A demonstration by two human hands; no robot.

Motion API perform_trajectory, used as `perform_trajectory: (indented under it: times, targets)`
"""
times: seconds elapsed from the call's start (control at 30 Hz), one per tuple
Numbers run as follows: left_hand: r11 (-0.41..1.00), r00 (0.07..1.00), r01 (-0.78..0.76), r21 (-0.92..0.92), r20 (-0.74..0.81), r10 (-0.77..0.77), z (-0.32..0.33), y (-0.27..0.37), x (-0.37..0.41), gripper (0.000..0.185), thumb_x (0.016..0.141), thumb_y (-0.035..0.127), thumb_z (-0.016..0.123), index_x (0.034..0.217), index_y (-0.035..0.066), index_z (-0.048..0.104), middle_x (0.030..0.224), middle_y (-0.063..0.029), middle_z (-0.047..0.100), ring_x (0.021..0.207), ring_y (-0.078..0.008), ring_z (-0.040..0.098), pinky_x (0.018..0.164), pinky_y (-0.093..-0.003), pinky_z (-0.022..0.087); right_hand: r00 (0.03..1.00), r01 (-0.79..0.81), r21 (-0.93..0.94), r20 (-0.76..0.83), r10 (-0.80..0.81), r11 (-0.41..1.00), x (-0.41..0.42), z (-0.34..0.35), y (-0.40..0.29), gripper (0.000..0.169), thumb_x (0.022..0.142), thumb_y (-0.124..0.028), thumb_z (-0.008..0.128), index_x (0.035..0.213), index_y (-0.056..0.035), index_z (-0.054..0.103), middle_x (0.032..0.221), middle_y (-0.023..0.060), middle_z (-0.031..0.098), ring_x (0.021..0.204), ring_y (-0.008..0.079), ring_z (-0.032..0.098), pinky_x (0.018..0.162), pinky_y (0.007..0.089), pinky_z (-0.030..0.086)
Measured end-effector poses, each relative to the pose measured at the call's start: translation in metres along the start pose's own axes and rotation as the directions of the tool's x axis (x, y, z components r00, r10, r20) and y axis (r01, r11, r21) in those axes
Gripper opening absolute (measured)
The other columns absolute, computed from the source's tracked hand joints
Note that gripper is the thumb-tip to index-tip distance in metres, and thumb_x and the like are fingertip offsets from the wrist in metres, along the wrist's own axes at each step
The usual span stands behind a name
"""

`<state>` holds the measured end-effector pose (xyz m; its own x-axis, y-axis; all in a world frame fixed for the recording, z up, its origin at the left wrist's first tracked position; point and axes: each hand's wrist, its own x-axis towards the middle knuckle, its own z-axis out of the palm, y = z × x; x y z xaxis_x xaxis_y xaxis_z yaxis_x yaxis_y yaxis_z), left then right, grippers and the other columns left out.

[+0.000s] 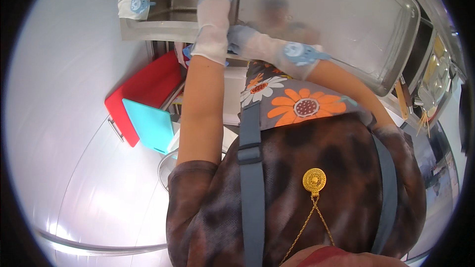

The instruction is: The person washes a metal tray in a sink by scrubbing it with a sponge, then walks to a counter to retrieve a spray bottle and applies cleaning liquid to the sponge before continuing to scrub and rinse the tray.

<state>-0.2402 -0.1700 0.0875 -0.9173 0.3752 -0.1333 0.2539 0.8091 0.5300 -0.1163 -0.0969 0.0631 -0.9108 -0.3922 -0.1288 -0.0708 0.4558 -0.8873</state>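
A white and blue rubber glove covers my left hand, which reaches over the divider of a steel sink. Its blue fingertips are beside the left edge of a large steel tray; whether they grip that edge is hard to see. My right hand, gloved alike with a blue bear print on the cuff, is blurred by the tray's near left corner. Its fingers are mostly hidden. The tray's wet-looking surface shows a dim reflection. On the sink's left corner lies a white piece with a similar bear print.
Below the sink, a red cutting board and a teal cutting board stand tilted, with a wire strainer nearby. Right of the tray are wooden-handled utensils, thin sticks and clear glassware. A flowered apron hangs before me.
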Motion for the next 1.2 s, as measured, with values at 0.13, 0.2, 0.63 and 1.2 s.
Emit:
perform_trajectory:
  times: [0.13,0.2,0.63,1.2]
  targets:
    - [0.761,0.901,-0.395,0.514,0.055,0.431,-0.017,-0.012,-0.011,0.041,0.088,0.04,0.06,0.09,-0.001,0.064,0.078,-0.0233,0.065,0.077,-0.0352,0.064,0.067,-0.0424,0.05,0.992,0.114,0.011,-0.051,-0.113,0.993,-0.008,-0.012,-0.022,0.021,0.08,-0.006,0.055,0.097,-0.0039,0.065,0.1,0.0176,0.059,0.091,0.0385,0.057,0.082,0.0438,0.048]
    - [0.989,0.991,-0.004,0.151,0.133,-0.016,-0.024,0.025,0.002,0.046,0.087,0.043,0.059,0.099,-0.002,0.063,0.089,-0.0257,0.064,0.087,-0.0388,0.061,0.076,-0.0423,0.048,0.983,0.12,-0.164,-0.119,-0.141,0.979,-0.044,-0.031,0.005,0.022,0.079,-0.003,0.054,0.097,-0.0037,0.066,0.099,0.0166,0.059,0.09,0.0364,0.058,0.081,0.043,0.049]
    - [0.973,0.971,0.225,-0.039,0.088,-0.221,-0.016,0.028,0.008,0.051,0.085,0.044,0.06,0.091,-0.007,0.06,0.09,-0.0301,0.063,0.091,-0.0438,0.059,0.08,-0.0438,0.046,0.968,-0.124,-0.285,-0.247,0.052,0.95,-0.088,-0.045,0.01,0.021,0.078,-0.006,0.055,0.095,-0.0096,0.067,0.098,0.0106,0.062,0.094,0.031,0.057,0.083,0.039,0.047]
    - [0.985,0.994,0.081,-0.152,-0.054,-0.091,-0.012,0.011,0.005,0.047,0.096,0.039,0.045,0.096,-0.004,0.063,0.084,-0.0274,0.063,0.083,-0.0452,0.057,0.07,-0.0463,0.047,0.939,-0.076,-0.512,-0.326,-0.112,0.856,-0.049,-0.043,0.013,0.029,0.077,-0.011,0.057,0.106,-0.0121,0.064,0.092,0.0101,0.064,0.088,0.0313,0.061,0.079,0.0439,0.048]
